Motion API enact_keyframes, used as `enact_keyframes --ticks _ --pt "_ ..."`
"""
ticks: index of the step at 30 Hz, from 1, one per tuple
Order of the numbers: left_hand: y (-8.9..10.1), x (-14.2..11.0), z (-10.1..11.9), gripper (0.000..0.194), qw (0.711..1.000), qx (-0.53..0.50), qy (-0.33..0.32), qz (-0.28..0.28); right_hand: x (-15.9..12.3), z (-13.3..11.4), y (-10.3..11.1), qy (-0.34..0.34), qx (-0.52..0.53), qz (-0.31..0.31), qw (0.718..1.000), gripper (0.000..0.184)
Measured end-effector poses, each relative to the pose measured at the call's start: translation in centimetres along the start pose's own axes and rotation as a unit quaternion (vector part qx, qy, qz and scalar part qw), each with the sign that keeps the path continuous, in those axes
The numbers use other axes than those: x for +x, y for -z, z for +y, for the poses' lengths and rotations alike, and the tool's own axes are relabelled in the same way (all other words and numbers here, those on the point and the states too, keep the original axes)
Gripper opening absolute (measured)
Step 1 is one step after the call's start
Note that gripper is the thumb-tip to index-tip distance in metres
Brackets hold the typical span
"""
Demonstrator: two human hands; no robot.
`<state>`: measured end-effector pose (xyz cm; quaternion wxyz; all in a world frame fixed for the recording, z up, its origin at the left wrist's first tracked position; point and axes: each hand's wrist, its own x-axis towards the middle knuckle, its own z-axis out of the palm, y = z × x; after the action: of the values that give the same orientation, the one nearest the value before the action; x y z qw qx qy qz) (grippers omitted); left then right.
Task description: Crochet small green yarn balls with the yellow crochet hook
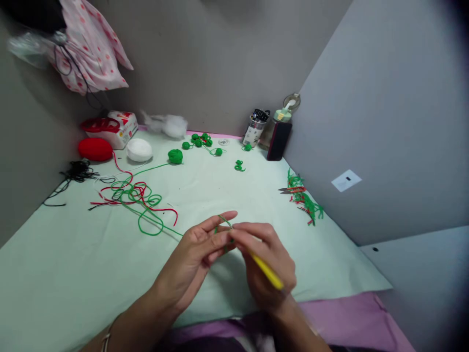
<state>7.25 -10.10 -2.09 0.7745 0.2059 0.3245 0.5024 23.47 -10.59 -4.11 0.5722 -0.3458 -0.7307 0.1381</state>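
I can see one wide tabletop [91, 274] with a pale green cloth on it. Near the middle, a bare left hand [194, 244] and a bare right hand [269, 256] are close together, pinching small things. At the far left is one white box with red marks [126, 128]. At the far right, one black phone [279, 142] leans up by one bottle with a pale green lid [283, 115]. Three yarn balls sit on the far left: one red ball [95, 149], one white ball [139, 149] and one green ball [175, 156]. One pair of scissors with orange handles [296, 189] lies on the right, by green and red yarn bits [311, 208]. The little round green balls [219, 152] at the far middle bunch up, so I can't count them all.

The right hand grips one thin tool with a yellow handle [267, 271]; its tip is hidden. It looks light and stiff, easiest to hold like a pencil. The left hand pinches thin green yarn [226, 221], looped on its fingers. It looks light, soft and floppy and could tangle, so pinch it close to the loop.
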Motion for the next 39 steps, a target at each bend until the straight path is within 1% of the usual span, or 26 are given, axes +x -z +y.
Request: enact_keyframes --ticks 2,4,5,6,8,10,13,16,19,21,23,25,26,27,29,30,31,32,34,37,39 --pt "0.2 0.2 0.2 0.033 1.000 -0.024 0.011 -0.001 0.4 0.2 0.1 -0.072 0.083 0.047 0.993 0.030" --pt "0.2 0.2 0.3 0.027 1.000 -0.009 -0.016 0.009 0.8 0.4 0.0 -0.147 0.184 0.074 0.969 0.024" --pt "0.2 0.2 0.3 0.027 0.999 0.011 -0.035 0.015 1.0 0.4 -0.1 -0.167 0.220 0.071 0.959 0.022" --pt "0.1 0.2 0.3 0.029 0.998 0.035 -0.052 0.017 1.1 0.4 -0.2 -0.173 0.240 0.060 0.953 0.020" --pt "0.0 0.1 0.2 0.031 0.995 0.071 -0.068 0.012 1.1 0.4 -0.5 -0.164 0.238 0.042 0.956 0.018" --pt "-0.2 -0.1 0.1 0.034 0.995 0.079 -0.061 0.003 0.9 0.4 -0.6 -0.153 0.223 0.040 0.962 0.018" --pt "-0.3 -0.3 0.2 0.045 0.998 0.060 -0.029 -0.001 0.7 0.5 -0.7 -0.173 0.242 0.047 0.954 0.018" --pt "-0.3 -0.4 0.4 0.050 1.000 0.020 0.000 -0.013 0.8 0.7 -0.6 -0.202 0.284 0.062 0.935 0.014" --pt "-0.2 -0.4 0.7 0.047 0.999 -0.014 0.031 -0.026 1.3 1.0 -0.4 -0.240 0.316 0.098 0.912 0.014" --pt "0.0 -0.4 0.9 0.044 0.998 -0.020 0.046 -0.031 1.6 1.2 -0.3 -0.278 0.339 0.106 0.893 0.017" --pt "0.1 -0.4 0.9 0.041 0.999 -0.012 0.041 -0.032 1.8 1.3 -0.2 -0.313 0.366 0.094 0.871 0.018" --pt "0.2 -0.4 0.7 0.037 0.999 0.020 0.008 -0.023 1.7 1.4 -0.3 -0.322 0.386 0.081 0.861 0.017" --pt "0.3 -0.3 0.5 0.035 0.999 0.048 -0.018 -0.017 1.6 1.3 -0.4 -0.312 0.385 0.074 0.866 0.017" --pt "0.3 -0.3 0.3 0.033 0.996 0.081 -0.046 -0.011 1.4 1.2 -0.5 -0.291 0.372 0.065 0.879 0.016" --pt "0.4 -0.2 0.0 0.032 0.985 0.148 -0.092 -0.002 1.0 0.8 -0.7 -0.229 0.312 0.047 0.921 0.014" --pt "0.4 -0.2 -0.1 0.032 0.980 0.171 -0.104 0.000 0.8 0.7 -0.8 -0.198 0.277 0.040 0.939 0.013" --pt "0.5 -0.2 -0.2 0.033 0.977 0.184 -0.109 0.000 0.7 0.5 -0.9 -0.176 0.248 0.038 0.952 0.014" --pt "0.5 -0.3 -0.2 0.033 0.976 0.187 -0.108 0.000 0.6 0.4 -0.9 -0.166 0.229 0.039 0.958 0.015" --pt "0.6 -0.3 -0.1 0.035 0.980 0.171 -0.102 -0.002 0.6 0.4 -0.9 -0.173 0.231 0.047 0.956 0.016" --pt "0.5 -0.5 0.2 0.035 0.985 0.147 -0.090 -0.003 0.9 0.6 -0.6 -0.210 0.275 0.047 0.937 0.018" --pt "0.5 -0.6 0.4 0.034 0.985 0.145 -0.089 0.002 1.0 0.6 -0.4 -0.217 0.293 0.045 0.930 0.019"
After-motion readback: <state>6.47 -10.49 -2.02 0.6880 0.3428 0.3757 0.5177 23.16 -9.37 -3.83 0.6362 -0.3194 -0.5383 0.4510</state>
